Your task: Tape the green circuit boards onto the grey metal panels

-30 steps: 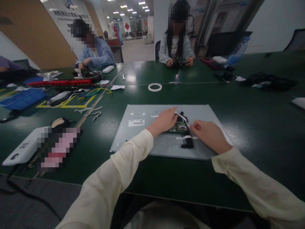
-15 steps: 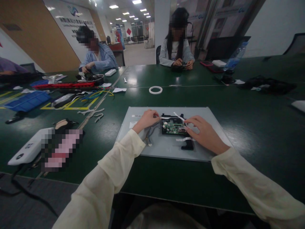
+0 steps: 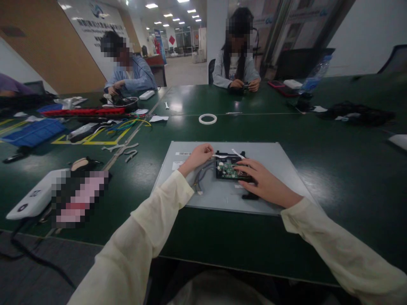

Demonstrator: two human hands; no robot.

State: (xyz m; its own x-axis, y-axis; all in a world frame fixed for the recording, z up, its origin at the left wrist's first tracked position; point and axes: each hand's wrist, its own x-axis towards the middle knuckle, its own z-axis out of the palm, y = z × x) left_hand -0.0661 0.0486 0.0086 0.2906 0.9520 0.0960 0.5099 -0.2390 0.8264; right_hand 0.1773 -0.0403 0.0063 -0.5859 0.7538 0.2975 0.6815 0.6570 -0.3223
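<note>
On the grey panel (image 3: 280,159), the circuit board (image 3: 228,170) lay flat. The left hand (image 3: 199,158) pinched a white strip (image 3: 220,156) near its far-left corner; the right hand (image 3: 262,180), spread apart, covered its right side, apparently to steady it.

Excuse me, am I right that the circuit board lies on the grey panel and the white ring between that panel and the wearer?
Not quite: the head view shows the white ring beyond the far edge of the grey panel. The circuit board does lie on it.
</note>
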